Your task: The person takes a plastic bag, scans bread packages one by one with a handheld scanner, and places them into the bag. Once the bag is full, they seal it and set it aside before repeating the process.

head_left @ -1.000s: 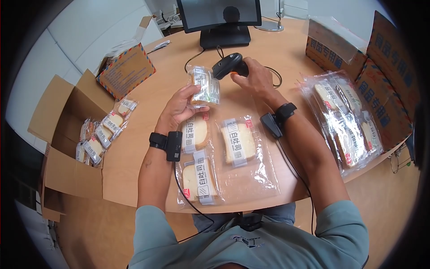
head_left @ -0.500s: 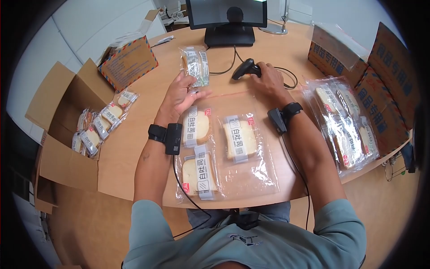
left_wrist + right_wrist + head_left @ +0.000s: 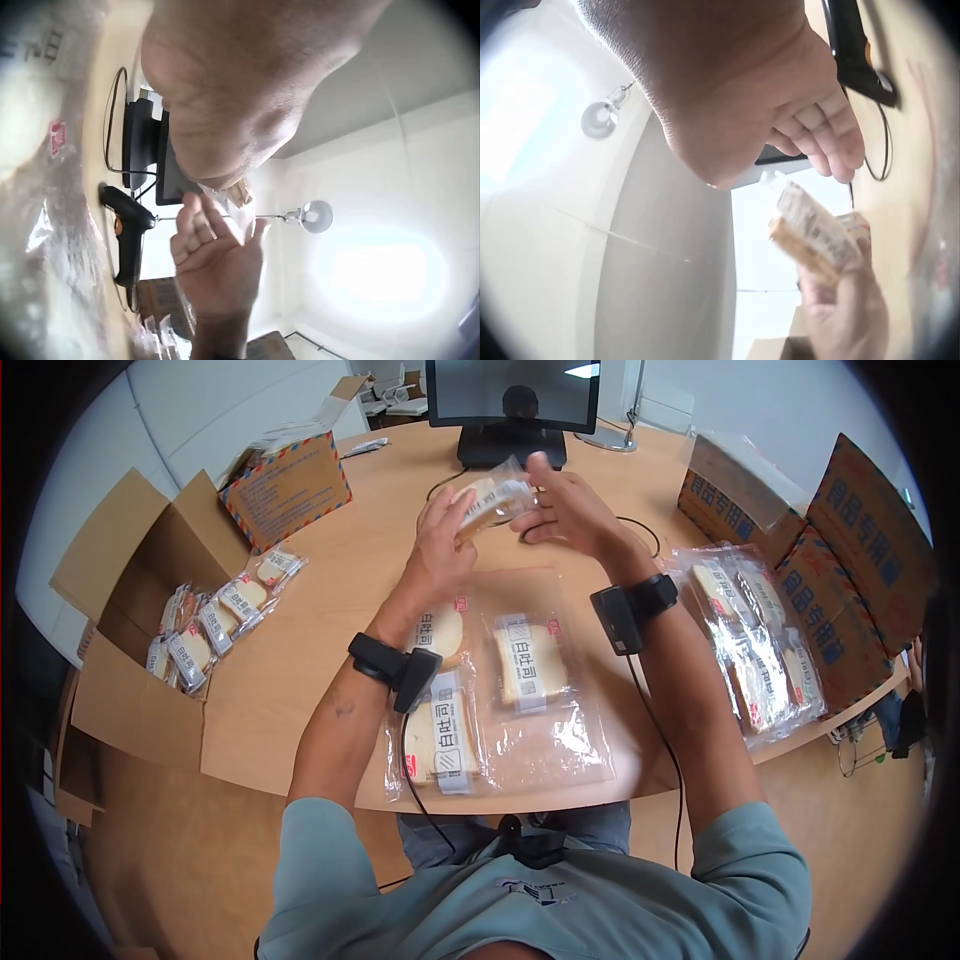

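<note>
My left hand (image 3: 443, 550) grips a clear-wrapped packet of sliced bread (image 3: 492, 500) above the far half of the desk, tilted with its right end higher. Beside that end is my right hand (image 3: 580, 510), palm toward the packet and fingers extended; its fingertips overlap the wrapper in the head view, while the right wrist view shows them straight. A black handheld barcode scanner (image 3: 129, 232) lies on the desk by the right hand. Nearer me, a large clear plastic bag (image 3: 560, 755) lies flat with three bread packets (image 3: 530, 660) in its outline.
At left, an open carton (image 3: 140, 690) holds several bread packets (image 3: 215, 622). A striped-edge box (image 3: 290, 490) stands behind it. To the right, a filled clear bag of bread (image 3: 755, 650) lies against printed cartons (image 3: 800, 580). A monitor (image 3: 513, 395) stands at the back.
My right hand has let go of the scanner, leaving it on the desk, and has moved left to the packet. My left hand has turned the packet and brought it rightward.
</note>
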A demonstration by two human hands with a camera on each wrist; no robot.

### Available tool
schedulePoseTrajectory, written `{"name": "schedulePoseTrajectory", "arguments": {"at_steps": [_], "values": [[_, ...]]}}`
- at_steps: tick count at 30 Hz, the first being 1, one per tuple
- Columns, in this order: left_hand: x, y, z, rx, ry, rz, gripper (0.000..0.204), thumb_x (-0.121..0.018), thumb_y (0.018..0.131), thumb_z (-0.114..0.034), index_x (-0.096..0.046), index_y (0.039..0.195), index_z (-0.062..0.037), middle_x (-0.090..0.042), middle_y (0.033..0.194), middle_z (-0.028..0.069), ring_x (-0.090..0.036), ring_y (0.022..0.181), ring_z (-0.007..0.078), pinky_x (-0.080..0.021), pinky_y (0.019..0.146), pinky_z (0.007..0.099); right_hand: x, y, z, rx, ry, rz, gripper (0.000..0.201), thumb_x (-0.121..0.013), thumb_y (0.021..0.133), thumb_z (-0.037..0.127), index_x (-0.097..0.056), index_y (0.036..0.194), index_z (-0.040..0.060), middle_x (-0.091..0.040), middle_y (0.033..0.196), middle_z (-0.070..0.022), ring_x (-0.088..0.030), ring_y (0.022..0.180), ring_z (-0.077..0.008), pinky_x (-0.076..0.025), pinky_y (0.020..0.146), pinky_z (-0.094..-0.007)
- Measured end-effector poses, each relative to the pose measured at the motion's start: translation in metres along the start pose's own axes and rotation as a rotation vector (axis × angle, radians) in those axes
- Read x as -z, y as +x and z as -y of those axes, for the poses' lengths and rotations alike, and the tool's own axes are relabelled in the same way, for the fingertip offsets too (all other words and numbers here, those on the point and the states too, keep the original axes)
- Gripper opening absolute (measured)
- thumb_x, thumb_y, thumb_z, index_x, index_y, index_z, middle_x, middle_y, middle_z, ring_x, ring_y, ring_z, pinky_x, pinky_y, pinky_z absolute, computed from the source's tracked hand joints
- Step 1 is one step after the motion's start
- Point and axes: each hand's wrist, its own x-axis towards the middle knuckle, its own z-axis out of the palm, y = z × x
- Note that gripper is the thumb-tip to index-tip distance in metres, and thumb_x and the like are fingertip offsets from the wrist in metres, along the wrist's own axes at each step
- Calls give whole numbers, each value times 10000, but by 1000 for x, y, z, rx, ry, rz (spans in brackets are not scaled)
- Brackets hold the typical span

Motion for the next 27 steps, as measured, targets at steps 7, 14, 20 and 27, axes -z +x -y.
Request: {"name": "schedulePoseTrajectory", "arguments": {"at_steps": [7,14,20,27], "values": [[13,0,-17,-153,264,-160,576,-657,829,-180,-533,1369,-24,-469,1423,286,-438,1344,413,-377,1104,429,15,27,-23,234,-207,-217,316,-610,864,110,-612,1149,-28,-635,887,-92,-638,749,-164,-521,586,-274],[9,-16,14,371,106,375,337,-653,853,-199,-673,1093,36,-717,998,211,-703,902,336,-540,821,391,34,48,-9,186,-411,-183,270,-619,870,123,-631,1095,-25,-638,895,-94,-628,757,-174,-524,596,-282],[7,-19,20,335,-89,409,249,-617,858,-142,-683,1007,47,-707,840,131,-670,778,200,-522,715,347,21,66,-26,164,-467,71,299,-621,906,191,-629,1156,26,-643,991,-77,-627,884,-172,-544,735,-316],[10,-20,26,302,-122,403,189,-585,883,-124,-660,877,49,-663,748,88,-597,698,157,-485,664,335,26,75,-29,6,-721,142,282,-600,872,173,-664,1112,41,-674,961,-102,-667,773,-194,-576,673,-312]]}}
